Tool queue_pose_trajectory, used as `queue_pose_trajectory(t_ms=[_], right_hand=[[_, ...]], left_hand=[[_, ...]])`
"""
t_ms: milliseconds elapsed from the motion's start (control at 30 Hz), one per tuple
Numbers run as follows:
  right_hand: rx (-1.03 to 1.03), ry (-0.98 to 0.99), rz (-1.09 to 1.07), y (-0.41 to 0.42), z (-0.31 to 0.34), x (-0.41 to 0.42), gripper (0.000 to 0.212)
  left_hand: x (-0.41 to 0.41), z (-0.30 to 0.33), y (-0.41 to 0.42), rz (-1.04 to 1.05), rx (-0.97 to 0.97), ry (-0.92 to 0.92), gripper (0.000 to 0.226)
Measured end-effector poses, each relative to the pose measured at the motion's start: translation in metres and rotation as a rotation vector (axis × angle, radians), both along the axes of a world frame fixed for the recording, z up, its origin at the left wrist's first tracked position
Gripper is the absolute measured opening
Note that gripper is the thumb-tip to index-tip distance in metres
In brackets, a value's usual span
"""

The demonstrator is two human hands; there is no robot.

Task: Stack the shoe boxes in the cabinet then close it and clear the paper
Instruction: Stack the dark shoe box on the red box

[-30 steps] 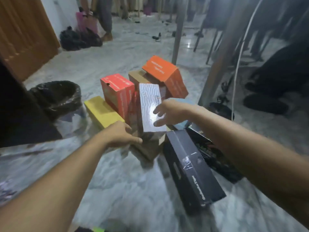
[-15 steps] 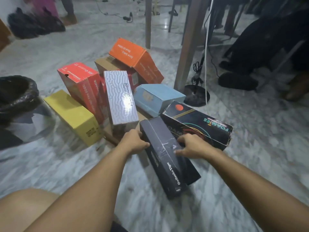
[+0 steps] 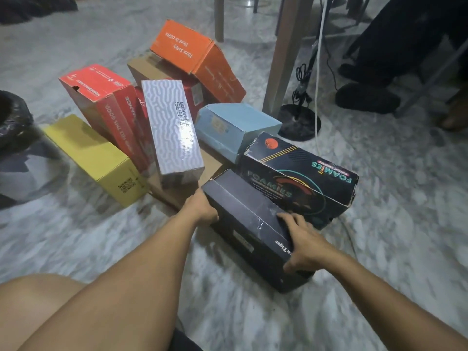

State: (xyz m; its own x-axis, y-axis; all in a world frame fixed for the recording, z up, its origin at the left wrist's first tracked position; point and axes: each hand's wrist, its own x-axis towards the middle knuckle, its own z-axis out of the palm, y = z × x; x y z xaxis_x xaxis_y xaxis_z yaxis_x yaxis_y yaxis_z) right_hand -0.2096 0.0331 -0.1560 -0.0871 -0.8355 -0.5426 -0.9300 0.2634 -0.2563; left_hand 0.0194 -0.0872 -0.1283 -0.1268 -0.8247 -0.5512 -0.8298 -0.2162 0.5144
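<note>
Several shoe boxes lie in a heap on the marble floor. Nearest me is a dark navy box (image 3: pixel 243 219). My left hand (image 3: pixel 202 210) grips its far left edge, and my right hand (image 3: pixel 301 243) grips its near right end, fingers curled over the lid. Behind it lies a black Foamies box (image 3: pixel 304 173) and a light blue box (image 3: pixel 235 125). A grey patterned box (image 3: pixel 172 127) leans on a red box (image 3: pixel 106 102). A yellow box (image 3: pixel 93 155) lies at the left, an orange box (image 3: pixel 195 59) at the back on a brown box (image 3: pixel 147 69). The cabinet is out of view.
A black-lined bin (image 3: pixel 12 120) stands at the far left. A table leg (image 3: pixel 283 51) and a round black stand base (image 3: pixel 298 122) with a white cable (image 3: pixel 319 72) are right of the pile. A person's dark shoe (image 3: pixel 367 97) rests at the upper right.
Both hands left the grey patterned box and came down onto the dark navy box. My right hand has since slid toward its near end, and the camera has moved closer.
</note>
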Motion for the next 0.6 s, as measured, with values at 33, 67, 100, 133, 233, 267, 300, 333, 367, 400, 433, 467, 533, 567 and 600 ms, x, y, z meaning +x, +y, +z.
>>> queue_pose_trajectory(t_ms=[33,67,100,133,233,267,300,333,367,400,433,467,533,567,600], right_hand=[[0.010,-0.008,0.028,-0.001,0.001,-0.012,0.128],[0.030,-0.002,0.041,0.000,0.002,-0.022,0.126],[0.043,0.014,0.031,0.002,0.004,-0.029,0.123],[0.034,0.032,-0.014,0.006,0.003,-0.036,0.121],[-0.147,-0.043,-0.322,0.020,-0.006,-0.045,0.122],[-0.238,-0.154,-0.456,0.025,-0.012,-0.046,0.122],[-0.317,-0.261,-0.554,0.029,-0.016,-0.046,0.120],[-0.377,-0.325,-0.606,0.034,-0.019,-0.043,0.119],[-0.421,-0.346,-0.633,0.036,-0.021,-0.041,0.117],[-0.449,-0.359,-0.660,0.039,-0.022,-0.038,0.117],[-0.477,-0.373,-0.687,0.040,-0.021,-0.035,0.117],[-0.504,-0.390,-0.715,0.040,-0.018,-0.033,0.118],[-0.541,-0.445,-0.772,0.039,-0.011,-0.031,0.119],[-0.572,-0.470,-0.797,0.038,-0.007,-0.031,0.115],[-0.606,-0.509,-0.816,0.036,-0.002,-0.029,0.108]], left_hand=[[0.001,-0.003,0.002,0.006,0.021,-0.018,0.070],[0.003,-0.007,0.004,0.013,0.052,-0.043,0.073],[0.005,-0.009,0.005,0.008,0.084,-0.070,0.073],[0.006,-0.010,0.007,-0.007,0.118,-0.094,0.071],[0.008,-0.018,0.011,-0.074,0.196,-0.110,0.064],[0.008,-0.019,0.013,-0.073,0.213,-0.096,0.061],[0.008,-0.020,0.014,-0.064,0.225,-0.083,0.059],[0.008,-0.020,0.015,-0.053,0.227,-0.067,0.058],[0.008,-0.019,0.016,-0.045,0.226,-0.054,0.059],[0.009,-0.017,0.016,-0.038,0.223,-0.046,0.059],[0.012,-0.015,0.016,-0.030,0.217,-0.041,0.060],[0.015,-0.009,0.015,-0.021,0.210,-0.036,0.059],[0.025,0.003,0.012,0.005,0.205,-0.018,0.057],[0.030,0.012,0.010,0.026,0.206,-0.001,0.056],[0.037,0.022,0.009,0.053,0.206,0.018,0.057]])
